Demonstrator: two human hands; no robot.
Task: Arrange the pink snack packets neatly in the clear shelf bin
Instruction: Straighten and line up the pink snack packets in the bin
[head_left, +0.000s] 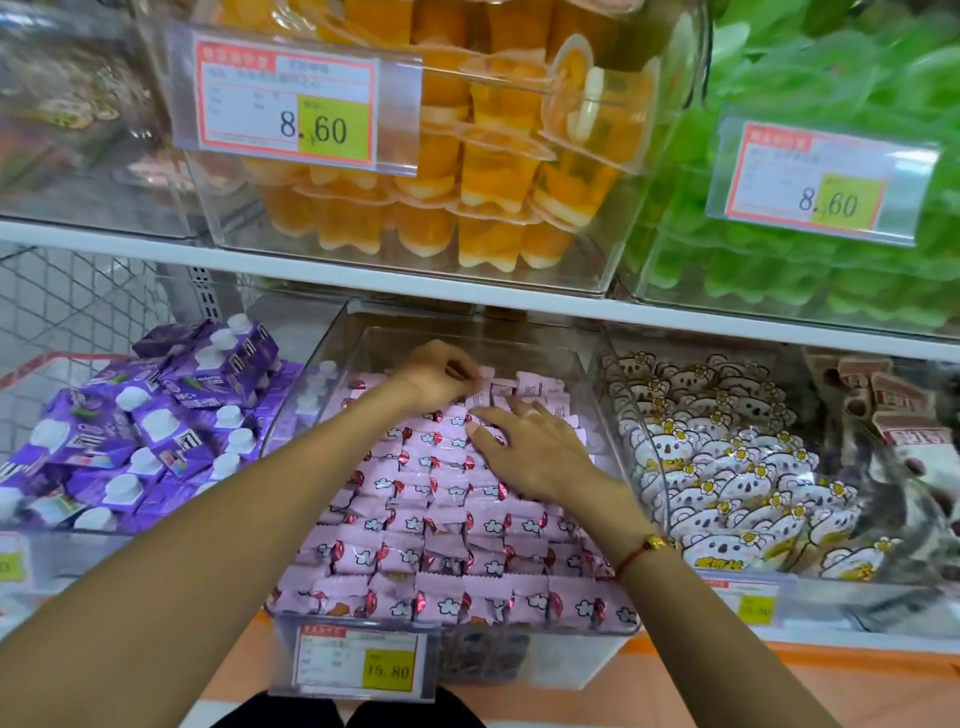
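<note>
We pinch one packet (480, 401) at the back of the clear shelf bin (332, 343) with the left hand (436, 376), probably to seat it upright. The right hand (524, 449) lies spread, fingers straight, on the pink snack packets (441, 525), apparently holding the finished rows level.

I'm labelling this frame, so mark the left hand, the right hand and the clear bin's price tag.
left hand (439, 376), head view, back of the hand.
right hand (530, 449), head view, back of the hand.
price tag (358, 660), head view, middle of the label.
</note>
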